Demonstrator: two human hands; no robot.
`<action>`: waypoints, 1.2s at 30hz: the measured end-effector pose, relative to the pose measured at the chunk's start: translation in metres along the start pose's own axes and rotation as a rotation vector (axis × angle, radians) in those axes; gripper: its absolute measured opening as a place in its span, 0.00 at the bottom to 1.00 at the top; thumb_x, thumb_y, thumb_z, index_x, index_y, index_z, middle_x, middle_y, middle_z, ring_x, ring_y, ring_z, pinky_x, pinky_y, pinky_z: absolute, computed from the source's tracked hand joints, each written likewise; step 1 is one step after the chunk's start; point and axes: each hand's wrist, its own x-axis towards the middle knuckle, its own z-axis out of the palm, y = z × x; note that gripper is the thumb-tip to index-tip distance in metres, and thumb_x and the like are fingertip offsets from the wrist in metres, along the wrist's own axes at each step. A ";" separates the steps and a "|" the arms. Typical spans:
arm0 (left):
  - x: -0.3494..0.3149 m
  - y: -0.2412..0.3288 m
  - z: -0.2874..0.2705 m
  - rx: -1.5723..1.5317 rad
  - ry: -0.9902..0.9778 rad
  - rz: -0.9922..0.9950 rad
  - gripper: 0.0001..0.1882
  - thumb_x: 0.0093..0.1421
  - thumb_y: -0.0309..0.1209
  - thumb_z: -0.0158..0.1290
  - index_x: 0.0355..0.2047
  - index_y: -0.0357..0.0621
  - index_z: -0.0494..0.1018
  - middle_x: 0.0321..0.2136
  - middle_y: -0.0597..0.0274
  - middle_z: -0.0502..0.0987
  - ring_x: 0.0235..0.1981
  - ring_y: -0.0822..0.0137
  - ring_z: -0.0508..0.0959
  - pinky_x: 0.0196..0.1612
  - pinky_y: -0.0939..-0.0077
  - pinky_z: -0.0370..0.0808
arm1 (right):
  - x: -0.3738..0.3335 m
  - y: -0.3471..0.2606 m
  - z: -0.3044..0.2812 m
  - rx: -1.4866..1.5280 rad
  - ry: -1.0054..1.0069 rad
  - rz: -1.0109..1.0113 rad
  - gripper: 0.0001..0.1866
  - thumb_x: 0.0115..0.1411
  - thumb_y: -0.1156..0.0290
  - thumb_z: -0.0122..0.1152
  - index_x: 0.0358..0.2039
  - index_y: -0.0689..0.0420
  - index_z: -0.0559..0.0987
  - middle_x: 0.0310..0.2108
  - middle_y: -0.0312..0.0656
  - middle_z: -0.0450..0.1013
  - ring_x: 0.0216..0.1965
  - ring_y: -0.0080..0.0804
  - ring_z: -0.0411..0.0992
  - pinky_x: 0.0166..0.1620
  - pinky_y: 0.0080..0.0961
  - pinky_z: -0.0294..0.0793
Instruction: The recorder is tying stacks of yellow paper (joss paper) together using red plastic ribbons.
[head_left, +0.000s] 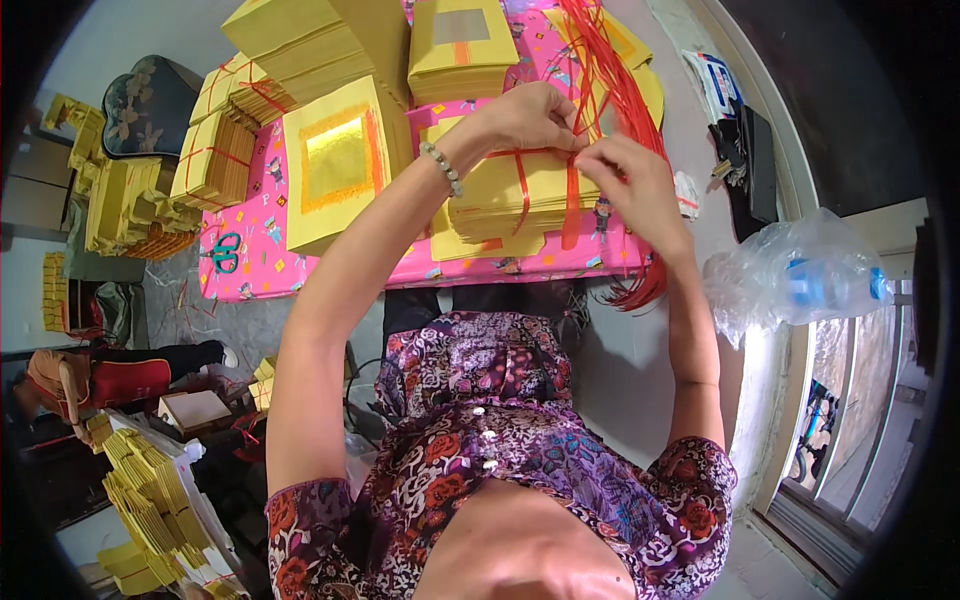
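Observation:
In front of me on the table lies a stack of yellow paper sheets [487, 213] with a red plastic strip [522, 190] running across its top and down its near side. My left hand [535, 118] comes over the stack, its fingertips pinched on the strip near the right end. Close beside it, my right hand [635, 180] has thumb and finger closed on the same strip. The fingertips nearly meet, so any knot there is hidden. A long bunch of loose red strips [640, 105] hangs past my right hand over the table's edge.
The pink patterned tablecloth [420, 270] carries tall yellow paper stacks [345, 165], tied bundles [215, 160] and teal-handled scissors [227, 253]. A clear plastic bag [800, 275] sits to the right. At lower left, another person [60, 385] is near more yellow stacks [150, 480].

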 end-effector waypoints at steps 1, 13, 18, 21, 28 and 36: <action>-0.001 0.000 0.001 0.063 0.001 0.028 0.05 0.56 0.25 0.58 0.31 0.34 0.77 0.25 0.63 0.80 0.29 0.77 0.78 0.36 0.81 0.75 | 0.003 0.007 -0.004 0.099 -0.040 0.116 0.09 0.61 0.68 0.57 0.34 0.61 0.77 0.25 0.41 0.73 0.26 0.27 0.72 0.33 0.25 0.70; -0.020 0.011 0.021 0.407 0.212 0.315 0.05 0.51 0.25 0.52 0.31 0.45 0.74 0.21 0.57 0.74 0.25 0.58 0.76 0.30 0.65 0.71 | 0.008 0.064 0.021 0.675 -0.275 0.259 0.06 0.59 0.78 0.54 0.38 0.61 0.74 0.37 0.35 0.66 0.41 0.20 0.67 0.41 0.19 0.71; -0.024 0.005 0.030 0.463 0.337 0.488 0.05 0.51 0.22 0.51 0.30 0.42 0.71 0.25 0.55 0.76 0.27 0.53 0.76 0.30 0.62 0.71 | 0.012 0.058 0.023 0.610 -0.230 0.244 0.04 0.59 0.76 0.55 0.33 0.62 0.76 0.35 0.34 0.67 0.37 0.20 0.70 0.40 0.19 0.71; -0.026 0.006 0.034 0.488 0.394 0.520 0.06 0.51 0.21 0.51 0.31 0.41 0.71 0.26 0.55 0.76 0.29 0.52 0.76 0.31 0.61 0.72 | 0.009 0.057 0.031 0.554 -0.157 0.274 0.04 0.60 0.76 0.55 0.32 0.63 0.76 0.33 0.34 0.68 0.34 0.20 0.71 0.39 0.19 0.70; -0.027 0.009 0.042 0.664 0.456 0.504 0.09 0.52 0.22 0.50 0.35 0.42 0.72 0.31 0.57 0.74 0.37 0.53 0.75 0.36 0.60 0.73 | 0.003 0.062 0.038 0.686 -0.099 0.325 0.05 0.60 0.75 0.56 0.33 0.62 0.77 0.30 0.32 0.71 0.31 0.15 0.69 0.36 0.16 0.68; -0.025 0.003 0.037 0.713 0.455 0.565 0.13 0.53 0.24 0.49 0.40 0.44 0.72 0.31 0.57 0.76 0.36 0.55 0.76 0.39 0.64 0.74 | 0.009 0.054 0.015 0.836 -0.249 0.420 0.12 0.65 0.71 0.53 0.47 0.60 0.76 0.37 0.30 0.74 0.38 0.15 0.70 0.42 0.15 0.69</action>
